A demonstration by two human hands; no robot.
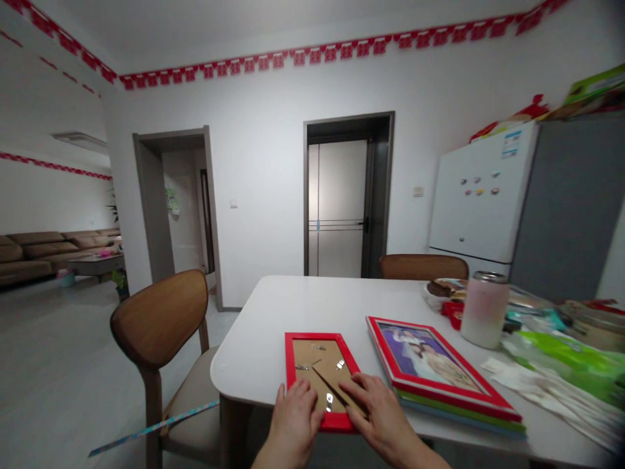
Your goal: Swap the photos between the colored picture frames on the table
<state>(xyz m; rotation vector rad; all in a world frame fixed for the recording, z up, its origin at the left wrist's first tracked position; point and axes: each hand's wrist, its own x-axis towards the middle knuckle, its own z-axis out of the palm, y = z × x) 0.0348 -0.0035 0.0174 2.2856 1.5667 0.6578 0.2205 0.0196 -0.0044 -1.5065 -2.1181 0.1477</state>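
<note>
A red picture frame (347,355) lies back side up at the near edge of the white table (312,299). Its brown backing board (325,358) shows several metal clips and a slanted stand flap. My left hand (295,417) rests on the frame's lower left part, fingers spread and bent. On the lower right, my right hand (381,413) touches the flap and frame edge with its fingers apart. To the right, a stack of frames has a red-framed photo (430,358) on top, with green and blue edges beneath.
Right of the stack stand a pink and white jar (485,312), green packaging (566,358) and white cloth-like material (561,391). A brown chair (166,319) is at the left, another (424,267) behind the table. A patterned strip (156,426) crosses the left chair's seat.
</note>
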